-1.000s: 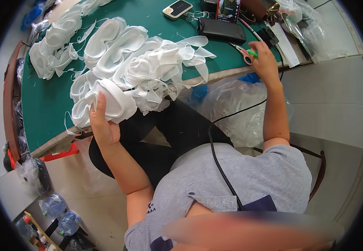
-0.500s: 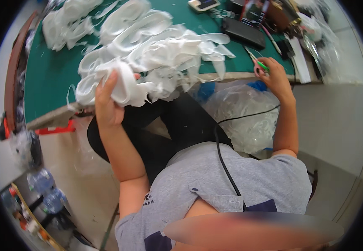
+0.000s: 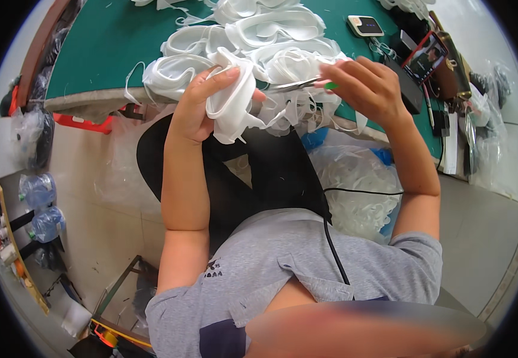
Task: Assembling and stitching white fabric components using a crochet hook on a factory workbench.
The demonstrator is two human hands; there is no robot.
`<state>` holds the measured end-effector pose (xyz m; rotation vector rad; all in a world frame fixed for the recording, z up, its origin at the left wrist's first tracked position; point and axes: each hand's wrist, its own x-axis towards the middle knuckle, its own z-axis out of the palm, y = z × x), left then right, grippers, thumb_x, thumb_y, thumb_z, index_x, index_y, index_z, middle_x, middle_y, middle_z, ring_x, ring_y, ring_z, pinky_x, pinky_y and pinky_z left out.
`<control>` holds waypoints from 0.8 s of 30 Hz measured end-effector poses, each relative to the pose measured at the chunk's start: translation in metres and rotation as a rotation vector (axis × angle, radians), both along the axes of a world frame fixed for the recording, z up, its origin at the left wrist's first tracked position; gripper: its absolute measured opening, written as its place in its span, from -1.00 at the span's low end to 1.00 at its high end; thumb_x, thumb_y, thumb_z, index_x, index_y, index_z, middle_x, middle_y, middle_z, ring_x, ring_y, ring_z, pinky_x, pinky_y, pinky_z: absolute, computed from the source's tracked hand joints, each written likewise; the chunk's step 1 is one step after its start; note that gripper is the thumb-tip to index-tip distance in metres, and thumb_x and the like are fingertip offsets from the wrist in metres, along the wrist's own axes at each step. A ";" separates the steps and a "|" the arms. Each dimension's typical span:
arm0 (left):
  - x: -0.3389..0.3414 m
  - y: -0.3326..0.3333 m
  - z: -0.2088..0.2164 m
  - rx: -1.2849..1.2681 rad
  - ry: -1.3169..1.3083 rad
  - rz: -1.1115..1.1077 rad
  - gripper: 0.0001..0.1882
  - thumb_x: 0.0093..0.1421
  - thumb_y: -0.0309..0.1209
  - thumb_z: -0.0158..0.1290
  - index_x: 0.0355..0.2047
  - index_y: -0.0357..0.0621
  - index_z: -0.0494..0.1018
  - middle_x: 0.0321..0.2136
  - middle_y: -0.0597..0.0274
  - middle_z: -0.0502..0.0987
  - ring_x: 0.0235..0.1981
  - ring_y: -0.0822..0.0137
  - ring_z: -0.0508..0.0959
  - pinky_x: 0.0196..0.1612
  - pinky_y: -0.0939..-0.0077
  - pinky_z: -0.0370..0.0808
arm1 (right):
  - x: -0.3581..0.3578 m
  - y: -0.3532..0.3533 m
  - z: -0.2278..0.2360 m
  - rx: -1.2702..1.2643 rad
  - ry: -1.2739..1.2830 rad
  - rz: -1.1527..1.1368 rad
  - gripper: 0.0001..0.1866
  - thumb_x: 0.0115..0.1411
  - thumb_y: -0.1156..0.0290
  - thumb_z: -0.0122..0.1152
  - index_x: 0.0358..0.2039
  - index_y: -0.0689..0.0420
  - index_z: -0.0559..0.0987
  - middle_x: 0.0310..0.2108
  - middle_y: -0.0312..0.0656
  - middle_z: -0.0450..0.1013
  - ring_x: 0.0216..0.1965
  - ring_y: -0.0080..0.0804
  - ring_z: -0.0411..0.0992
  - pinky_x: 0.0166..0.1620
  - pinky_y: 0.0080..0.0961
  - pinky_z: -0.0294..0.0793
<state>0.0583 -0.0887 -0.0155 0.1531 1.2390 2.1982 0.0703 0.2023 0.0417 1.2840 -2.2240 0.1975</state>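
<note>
My left hand (image 3: pixel 202 101) is closed on a white fabric piece (image 3: pixel 232 98) with a curved, padded-looking shape, held up at the table's near edge. My right hand (image 3: pixel 369 89) grips a small pair of scissors (image 3: pixel 297 85) with pink and green on the handles. The scissor blades point left toward the held piece and lie near its right side; whether they touch it, I cannot tell. Behind both hands spreads a pile of similar white fabric pieces (image 3: pixel 277 27), with curved loops and thin loose strips. Some strips hang over the table edge beside the held piece.
The green tabletop (image 3: pixel 103 53) carries a white handheld device (image 3: pixel 365 25), a black box (image 3: pixel 407 86) and a phone (image 3: pixel 425 58) on the right. Below its edge sits a clear plastic bag (image 3: pixel 354 173) of white scraps. A black cable (image 3: pixel 363 191) crosses my right side.
The scissors have come left with my right hand, from the table's right side to beside the white fabric piece. My left hand, still holding the piece, appears farther right as the view shifted.
</note>
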 end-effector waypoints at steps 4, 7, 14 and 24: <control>0.002 0.003 0.000 -0.026 -0.092 0.022 -0.59 0.12 -0.17 0.10 -0.21 -0.29 0.44 -0.44 0.06 0.59 -0.48 0.39 0.59 -0.37 0.58 0.52 | -0.040 -0.020 -0.003 0.087 0.084 0.281 -0.40 -0.12 0.49 0.29 0.03 0.04 0.46 -0.44 -0.35 0.41 -0.57 -0.55 0.28 -0.57 -0.65 0.27; 0.000 -0.004 -0.002 -0.008 -0.104 -0.052 -0.59 0.11 -0.20 0.12 -0.20 -0.31 0.43 -0.45 0.08 0.58 -0.48 0.38 0.59 -0.38 0.58 0.51 | -0.058 -0.031 -0.006 0.108 0.168 0.389 -0.39 -0.14 0.53 0.29 0.03 0.04 0.45 -0.47 -0.35 0.39 -0.58 -0.55 0.28 -0.58 -0.66 0.27; -0.002 -0.006 -0.003 -0.031 -0.175 -0.059 -0.57 0.07 -0.23 0.16 -0.19 -0.35 0.42 -0.43 0.06 0.57 -0.46 0.33 0.60 -0.35 0.53 0.55 | -0.077 -0.039 -0.017 0.035 0.179 0.489 -0.43 -0.14 0.57 0.29 -0.02 0.06 0.46 -0.48 -0.33 0.39 -0.61 -0.57 0.27 -0.62 -0.70 0.23; -0.003 -0.007 0.001 0.065 -0.223 -0.119 -0.52 0.05 -0.24 0.17 -0.14 -0.39 0.39 -0.40 0.03 0.55 -0.47 0.25 0.62 -0.34 0.48 0.56 | -0.085 -0.045 -0.023 0.031 0.197 0.522 -0.43 -0.15 0.57 0.29 -0.03 0.05 0.45 -0.50 -0.31 0.39 -0.62 -0.59 0.26 -0.63 -0.70 0.21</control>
